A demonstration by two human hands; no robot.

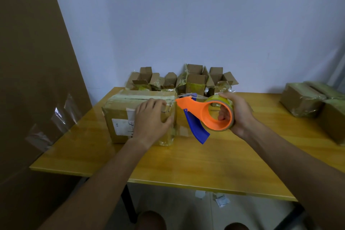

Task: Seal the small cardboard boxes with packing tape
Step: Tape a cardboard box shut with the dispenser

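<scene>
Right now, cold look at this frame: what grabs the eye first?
The orange and blue tape dispenser at centre, gripped by the right hand with fingers through its ring. Just left, the left hand rests on the taped box, and a strip of tape runs from the dispenser to the box top. Behind them, open boxes line the wall at the far edge of the yellow table.

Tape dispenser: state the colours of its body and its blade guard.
Tape dispenser: orange body, blue guard, in the head view.
</scene>
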